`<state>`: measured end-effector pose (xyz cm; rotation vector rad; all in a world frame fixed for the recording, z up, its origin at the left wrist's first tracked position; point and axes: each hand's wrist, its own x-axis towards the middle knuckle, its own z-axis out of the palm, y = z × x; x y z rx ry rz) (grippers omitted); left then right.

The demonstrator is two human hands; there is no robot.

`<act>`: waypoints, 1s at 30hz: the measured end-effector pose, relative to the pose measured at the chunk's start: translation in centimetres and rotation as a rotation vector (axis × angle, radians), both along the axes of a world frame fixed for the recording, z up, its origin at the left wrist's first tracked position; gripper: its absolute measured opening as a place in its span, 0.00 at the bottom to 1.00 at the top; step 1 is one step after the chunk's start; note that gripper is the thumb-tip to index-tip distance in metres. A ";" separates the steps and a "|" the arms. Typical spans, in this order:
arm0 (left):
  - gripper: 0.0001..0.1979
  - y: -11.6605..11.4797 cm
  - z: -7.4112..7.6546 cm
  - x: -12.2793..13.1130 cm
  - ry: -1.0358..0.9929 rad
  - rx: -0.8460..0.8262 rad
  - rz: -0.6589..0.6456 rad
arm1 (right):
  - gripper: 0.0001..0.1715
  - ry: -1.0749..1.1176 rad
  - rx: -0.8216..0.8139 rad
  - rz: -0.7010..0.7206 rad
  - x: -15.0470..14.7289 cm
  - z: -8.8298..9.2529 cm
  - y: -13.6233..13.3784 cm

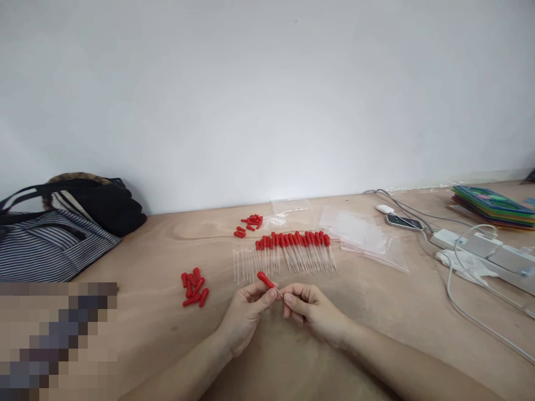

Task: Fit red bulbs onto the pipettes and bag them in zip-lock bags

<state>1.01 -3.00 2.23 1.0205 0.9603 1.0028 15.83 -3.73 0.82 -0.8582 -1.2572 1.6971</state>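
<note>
Head view: left hand [246, 313] fingers pinch red rubber bulb [264, 279]; right hand [312, 309] fingers grip glass pipette tube [279, 291], above counter [146, 250], before dropper row [292, 252]. Bulb seemingly being seated; needs straight, gentle push.

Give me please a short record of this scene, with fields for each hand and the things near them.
left hand: pinches red bulb
right hand: pinches glass tube, its end at the bulb
behind hands: row of droppers lying on table
left of hands: pile of loose bulbs
far left: striped bag
</note>
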 end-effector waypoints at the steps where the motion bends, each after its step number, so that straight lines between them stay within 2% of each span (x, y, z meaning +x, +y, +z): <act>1: 0.15 0.0 0.0 0.0 -0.021 -0.008 0.004 | 0.21 0.025 -0.033 -0.003 0.0 0.1 0.0; 5: 0.17 0.1 -0.3 0.0 -0.064 -0.010 0.065 | 0.20 0.066 -0.095 -0.004 0.0 0.4 -0.1; 10: 0.17 -0.4 -1.1 0.6 0.006 0.090 0.203 | 0.19 0.177 -0.124 -0.036 -0.7 0.3 -1.0; 16: 0.18 -1.0 -1.8 1.0 0.111 0.159 0.206 | 0.20 0.241 -0.164 -0.055 -1.2 0.0 -1.6; 21: 0.17 -0.8 -0.5 0.9 0.173 0.157 0.170 | 0.20 0.148 -0.157 -0.021 -1.0 -0.4 -1.0; 23: 0.16 0.1 0.6 0.1 0.145 0.121 0.153 | 0.21 0.041 -0.091 0.002 -0.7 -0.4 -0.8; 26: 0.16 2.8 2.3 -2.1 0.129 0.055 0.157 | 0.22 -0.110 0.014 -0.019 0.0 -0.3 -0.7; 30: 0.14 7.5 3.5 -4.5 0.461 0.052 0.112 | 0.21 -0.180 0.047 -0.085 1.1 -0.1 -0.4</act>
